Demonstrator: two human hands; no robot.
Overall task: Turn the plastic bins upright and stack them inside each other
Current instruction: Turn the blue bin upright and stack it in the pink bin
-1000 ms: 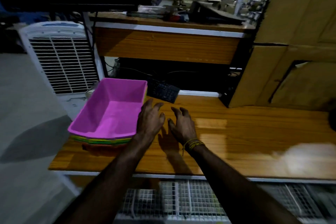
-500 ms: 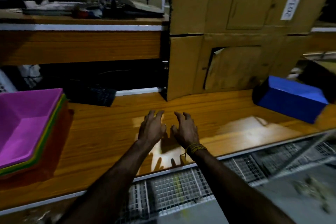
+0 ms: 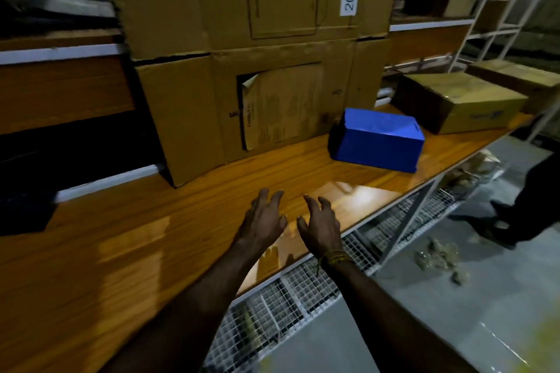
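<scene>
Counter (image 3: 157, 245): wooden top running across your view, its near edge over a wire mesh rack (image 3: 291, 306).
Left hand (image 3: 263, 221): yours, held over the counter, fingers spread, gripping nothing.
Right hand (image 3: 321, 227): just beside the left, fingers loosely curled, empty; yellow thread band (image 3: 333, 258) on its wrist.
Cardboard box (image 3: 263, 106): stands at the back of the counter, beyond your hands.
Blue bin (image 3: 378, 139): upside down on the counter, right of your hands, well apart from them.

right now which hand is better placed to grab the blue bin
Right. The blue bin lies upside down on the table, ahead and to the right; the empty right hand is nearer it than the left hand.
</scene>
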